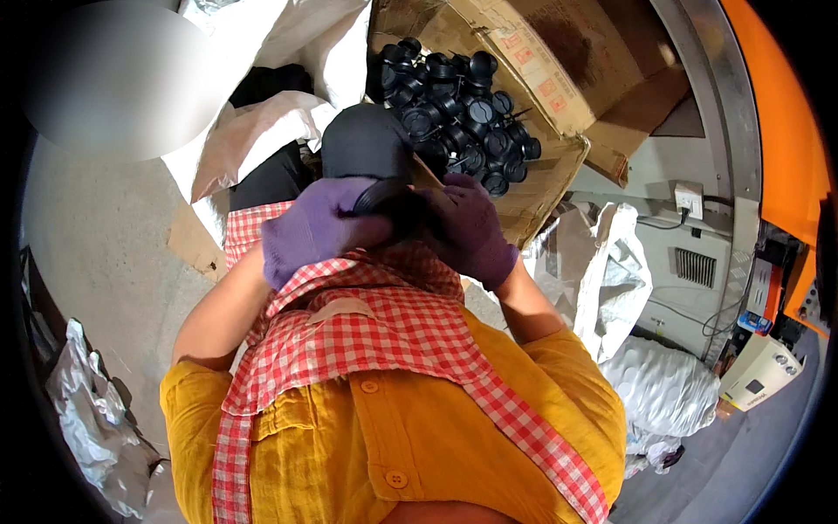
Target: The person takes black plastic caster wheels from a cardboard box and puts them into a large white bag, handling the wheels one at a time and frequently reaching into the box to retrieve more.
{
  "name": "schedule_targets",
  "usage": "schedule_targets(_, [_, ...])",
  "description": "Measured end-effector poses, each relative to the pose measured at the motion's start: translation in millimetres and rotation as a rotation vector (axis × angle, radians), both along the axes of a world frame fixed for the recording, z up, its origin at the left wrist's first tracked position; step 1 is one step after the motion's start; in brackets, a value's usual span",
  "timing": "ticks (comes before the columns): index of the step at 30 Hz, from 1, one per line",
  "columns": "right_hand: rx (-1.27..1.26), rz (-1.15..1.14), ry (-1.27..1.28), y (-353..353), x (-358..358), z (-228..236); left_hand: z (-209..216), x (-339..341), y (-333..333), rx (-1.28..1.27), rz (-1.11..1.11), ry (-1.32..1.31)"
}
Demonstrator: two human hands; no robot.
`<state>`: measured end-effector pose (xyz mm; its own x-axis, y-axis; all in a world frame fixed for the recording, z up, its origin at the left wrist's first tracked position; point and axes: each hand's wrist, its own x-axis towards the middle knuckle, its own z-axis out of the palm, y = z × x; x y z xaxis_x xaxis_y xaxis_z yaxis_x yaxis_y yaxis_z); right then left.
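My left hand [321, 229], in a purple glove, closes around a dark, round black plastic part [384, 203] above my lap. On the other side of that part my right hand [474, 229], also gloved in purple, has its fingers bent against it. Shadow hides the right fingertips and much of the part's underside. Just beyond my hands, a cardboard box [556, 175] holds a heap of black round plastic parts [482, 112] with thin stems. My black-covered knee [367, 140] rises right behind the held part.
A white woven sack [332, 52] with dark contents stands at the far left. To the right are another white sack [621, 271], a stuffed whitish bag [663, 384] and a grey machine panel [681, 240] with a plugged cable. Crumpled silvery plastic [96, 428] lies at the lower left.
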<state>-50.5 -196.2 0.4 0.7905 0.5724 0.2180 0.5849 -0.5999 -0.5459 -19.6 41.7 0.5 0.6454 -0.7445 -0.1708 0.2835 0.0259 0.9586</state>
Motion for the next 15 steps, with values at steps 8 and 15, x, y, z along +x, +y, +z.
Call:
schedule_targets(8, [-0.155, 0.438, 0.675, -1.9, 0.0, 5.3, 14.1, -5.8, 6.0, 0.278, -0.326, -0.608])
schedule_targets(15, [0.785, 0.086, 1.026, -96.5, -7.0, -18.1, 55.5, 28.3, 33.3, 0.114, 0.440, -0.097])
